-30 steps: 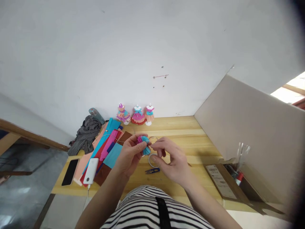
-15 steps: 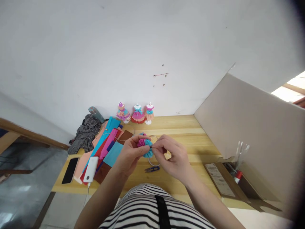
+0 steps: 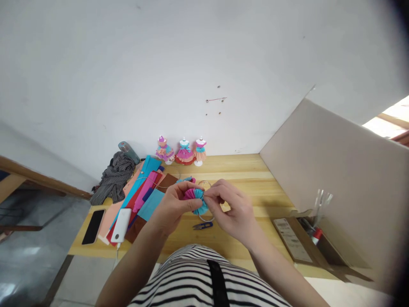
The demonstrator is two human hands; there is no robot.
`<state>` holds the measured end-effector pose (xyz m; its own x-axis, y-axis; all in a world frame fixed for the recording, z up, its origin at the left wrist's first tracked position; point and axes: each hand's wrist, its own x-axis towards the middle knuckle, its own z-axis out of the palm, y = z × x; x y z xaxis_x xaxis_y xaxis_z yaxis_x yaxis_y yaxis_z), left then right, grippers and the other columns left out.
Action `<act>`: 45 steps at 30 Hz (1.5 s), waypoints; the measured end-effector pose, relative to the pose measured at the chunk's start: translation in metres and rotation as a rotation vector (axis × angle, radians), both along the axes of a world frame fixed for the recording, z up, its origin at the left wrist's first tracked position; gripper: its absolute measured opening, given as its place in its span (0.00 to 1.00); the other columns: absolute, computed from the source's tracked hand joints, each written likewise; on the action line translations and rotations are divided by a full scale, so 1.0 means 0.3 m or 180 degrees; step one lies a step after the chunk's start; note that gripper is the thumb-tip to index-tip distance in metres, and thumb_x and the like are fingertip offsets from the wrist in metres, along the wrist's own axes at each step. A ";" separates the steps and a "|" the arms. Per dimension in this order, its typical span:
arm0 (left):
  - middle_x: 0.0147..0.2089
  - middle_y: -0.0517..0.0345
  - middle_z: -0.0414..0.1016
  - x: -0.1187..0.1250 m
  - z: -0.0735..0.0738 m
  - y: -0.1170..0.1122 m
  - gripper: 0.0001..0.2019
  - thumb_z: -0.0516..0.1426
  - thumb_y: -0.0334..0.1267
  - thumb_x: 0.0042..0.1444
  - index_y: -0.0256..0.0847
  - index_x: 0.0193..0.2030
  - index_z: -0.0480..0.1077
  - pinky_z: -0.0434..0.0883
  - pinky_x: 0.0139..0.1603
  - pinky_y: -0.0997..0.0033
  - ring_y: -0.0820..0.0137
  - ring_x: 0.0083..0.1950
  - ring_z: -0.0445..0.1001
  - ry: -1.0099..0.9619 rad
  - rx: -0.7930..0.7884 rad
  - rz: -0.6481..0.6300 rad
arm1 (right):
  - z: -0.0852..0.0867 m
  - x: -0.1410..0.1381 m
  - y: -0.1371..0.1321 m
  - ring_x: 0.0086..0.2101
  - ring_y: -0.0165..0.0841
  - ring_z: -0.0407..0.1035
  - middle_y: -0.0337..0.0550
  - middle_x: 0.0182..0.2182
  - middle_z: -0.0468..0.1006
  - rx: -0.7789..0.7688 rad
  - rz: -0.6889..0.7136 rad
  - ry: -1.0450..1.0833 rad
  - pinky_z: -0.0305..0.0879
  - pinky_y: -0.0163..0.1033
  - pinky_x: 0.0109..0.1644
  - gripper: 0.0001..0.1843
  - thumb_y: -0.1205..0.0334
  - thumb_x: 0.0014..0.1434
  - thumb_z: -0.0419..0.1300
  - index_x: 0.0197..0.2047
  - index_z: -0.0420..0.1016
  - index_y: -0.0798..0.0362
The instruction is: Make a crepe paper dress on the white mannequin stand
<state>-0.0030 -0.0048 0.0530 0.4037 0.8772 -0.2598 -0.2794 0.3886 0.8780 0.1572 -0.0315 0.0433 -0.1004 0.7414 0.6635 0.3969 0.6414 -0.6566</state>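
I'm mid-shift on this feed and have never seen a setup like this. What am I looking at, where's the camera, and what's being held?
There's no machine here: these are a person's bare hands, seen from a camera worn on the head, looking forward and down. The left hand holds a pleated pink-and-blue piece. The right hand has its fingertips at the piece's edge; whether they grip anything finer is too small to tell. On the wooden table lie coloured sheets, a phone, a white device and blue-handled snips. Three small dressed figures stand by the wall.
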 end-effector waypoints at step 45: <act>0.33 0.56 0.77 0.007 -0.003 0.022 0.18 0.71 0.37 0.39 0.38 0.40 0.78 0.69 0.30 0.79 0.77 0.30 0.72 -0.0195 -0.0072 0.0120 | -0.025 0.015 -0.001 0.24 0.29 0.61 0.37 0.23 0.66 0.0011 -0.0038 -0.0107 0.58 0.34 0.27 0.09 0.74 0.59 0.55 0.31 0.67 0.52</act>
<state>-0.0010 0.0016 0.0519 0.3863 0.8862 -0.2556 -0.3471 0.3964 0.8499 0.1618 -0.0316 0.0359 -0.1140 0.7403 0.6625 0.4263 0.6388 -0.6404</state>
